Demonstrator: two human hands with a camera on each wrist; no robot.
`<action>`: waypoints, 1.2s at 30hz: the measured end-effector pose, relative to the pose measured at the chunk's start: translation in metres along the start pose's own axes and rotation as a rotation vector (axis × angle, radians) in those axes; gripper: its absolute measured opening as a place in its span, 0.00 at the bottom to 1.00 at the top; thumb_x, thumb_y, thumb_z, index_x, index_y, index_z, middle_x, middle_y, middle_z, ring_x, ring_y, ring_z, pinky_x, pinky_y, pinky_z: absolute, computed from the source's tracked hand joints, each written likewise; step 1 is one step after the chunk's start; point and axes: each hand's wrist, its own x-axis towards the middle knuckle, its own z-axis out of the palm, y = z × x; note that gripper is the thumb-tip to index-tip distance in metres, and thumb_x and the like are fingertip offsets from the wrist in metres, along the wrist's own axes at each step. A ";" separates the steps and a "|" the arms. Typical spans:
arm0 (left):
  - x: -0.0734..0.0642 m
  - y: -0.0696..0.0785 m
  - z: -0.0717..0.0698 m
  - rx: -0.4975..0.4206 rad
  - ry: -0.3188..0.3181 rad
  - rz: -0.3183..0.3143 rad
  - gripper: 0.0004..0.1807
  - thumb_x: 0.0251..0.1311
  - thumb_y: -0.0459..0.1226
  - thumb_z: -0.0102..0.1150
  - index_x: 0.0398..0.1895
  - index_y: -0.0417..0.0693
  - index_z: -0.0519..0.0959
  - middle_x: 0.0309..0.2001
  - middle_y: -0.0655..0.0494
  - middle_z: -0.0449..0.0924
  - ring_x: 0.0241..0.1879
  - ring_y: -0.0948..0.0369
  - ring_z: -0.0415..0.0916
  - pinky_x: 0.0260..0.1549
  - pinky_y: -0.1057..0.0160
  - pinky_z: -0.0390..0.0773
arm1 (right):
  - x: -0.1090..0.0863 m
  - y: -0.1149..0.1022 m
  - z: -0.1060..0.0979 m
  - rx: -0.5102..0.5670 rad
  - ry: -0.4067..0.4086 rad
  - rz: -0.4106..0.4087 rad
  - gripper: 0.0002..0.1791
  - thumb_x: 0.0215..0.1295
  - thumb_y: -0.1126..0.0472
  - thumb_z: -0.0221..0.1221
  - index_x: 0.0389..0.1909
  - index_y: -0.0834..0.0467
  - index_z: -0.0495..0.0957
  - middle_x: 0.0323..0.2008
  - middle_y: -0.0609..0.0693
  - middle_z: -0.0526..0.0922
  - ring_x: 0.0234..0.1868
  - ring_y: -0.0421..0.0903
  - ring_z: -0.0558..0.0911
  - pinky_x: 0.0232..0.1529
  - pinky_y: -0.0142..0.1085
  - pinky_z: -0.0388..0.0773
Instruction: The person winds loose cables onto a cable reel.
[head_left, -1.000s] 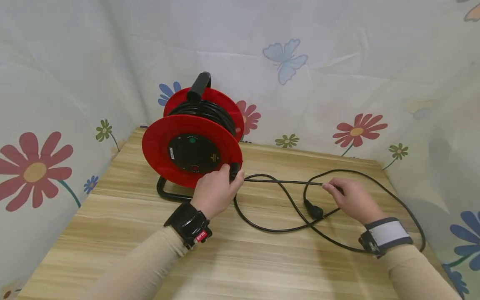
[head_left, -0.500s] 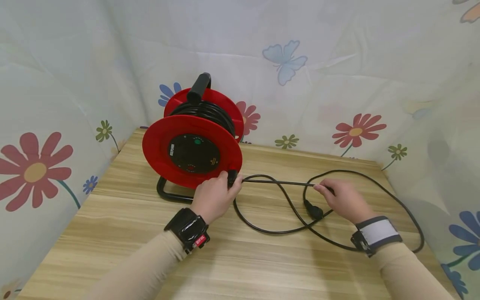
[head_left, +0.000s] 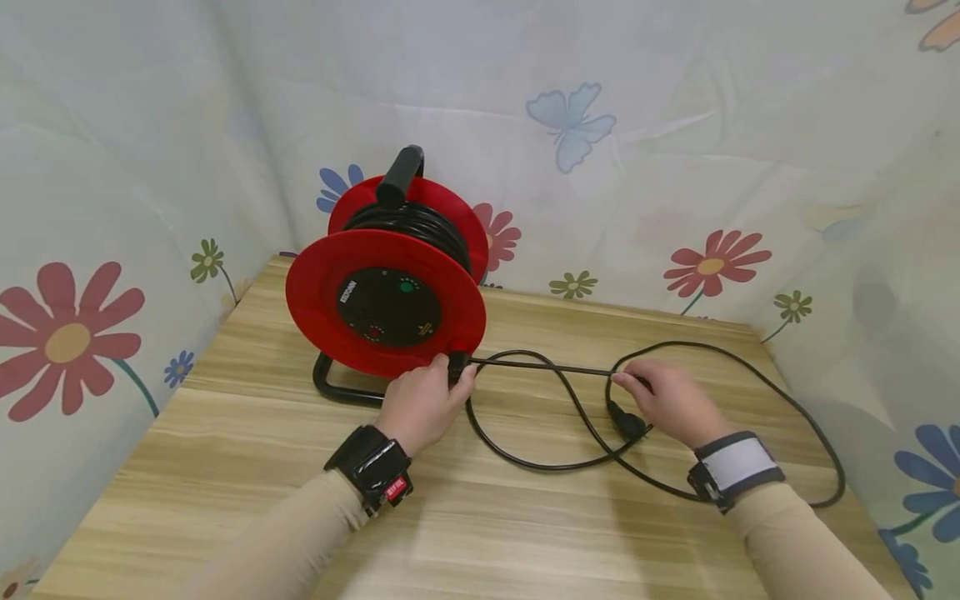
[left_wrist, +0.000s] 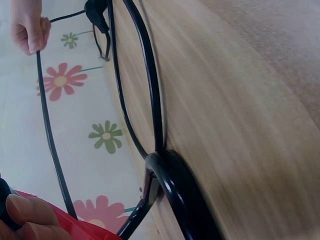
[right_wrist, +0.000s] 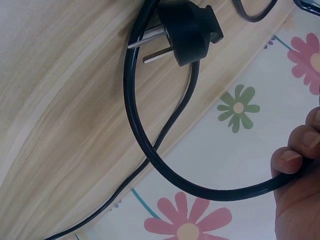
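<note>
In the head view a red cable reel (head_left: 322, 287), wound with black cable, stands on its black tube frame at left of centre. My left hand (head_left: 422, 407) grips the black knob (head_left: 457, 367) at the lower right of the front disc. To the right, my right hand (head_left: 671, 404) pinches the black cable (head_left: 540, 365), which runs straight from the reel. The left wrist view shows this stretch of cable (left_wrist: 48, 132) raised above the table. A black plug (right_wrist: 187, 32) with metal pins lies below the right hand, near a curve of cable.
Loose cable loops (head_left: 813, 417) spread over the wooden table (head_left: 525, 525) right of the reel, crossing each other. Part of the tube frame (head_left: 348, 393) juts out at the reel's lower left. A flower-printed cloth (head_left: 637, 167) rises behind and at both sides.
The front disc has turned clockwise, with the knob and left hand moving down and slightly left. My right hand has moved left toward the reel, holding the cable.
</note>
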 end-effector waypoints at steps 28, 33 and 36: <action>-0.014 -0.025 -0.003 -0.052 -0.088 -0.142 0.21 0.64 0.54 0.42 0.22 0.49 0.70 0.15 0.54 0.72 0.16 0.57 0.69 0.11 0.61 0.64 | 0.019 -0.023 0.017 -0.011 -0.032 -0.116 0.14 0.68 0.50 0.54 0.26 0.53 0.78 0.16 0.44 0.69 0.17 0.39 0.66 0.20 0.35 0.64; -0.015 -0.029 -0.005 -0.036 -0.110 -0.152 0.22 0.64 0.54 0.42 0.22 0.49 0.70 0.15 0.54 0.71 0.16 0.57 0.68 0.11 0.61 0.64 | 0.022 -0.026 0.018 -0.004 -0.046 -0.129 0.13 0.68 0.52 0.55 0.27 0.54 0.79 0.17 0.44 0.71 0.17 0.39 0.66 0.20 0.35 0.65; -0.016 -0.032 -0.005 -0.031 -0.118 -0.154 0.22 0.64 0.54 0.42 0.22 0.49 0.70 0.14 0.54 0.71 0.15 0.57 0.68 0.11 0.61 0.63 | 0.024 -0.027 0.020 -0.002 -0.047 -0.138 0.14 0.68 0.51 0.54 0.27 0.53 0.79 0.17 0.43 0.72 0.17 0.38 0.66 0.20 0.35 0.65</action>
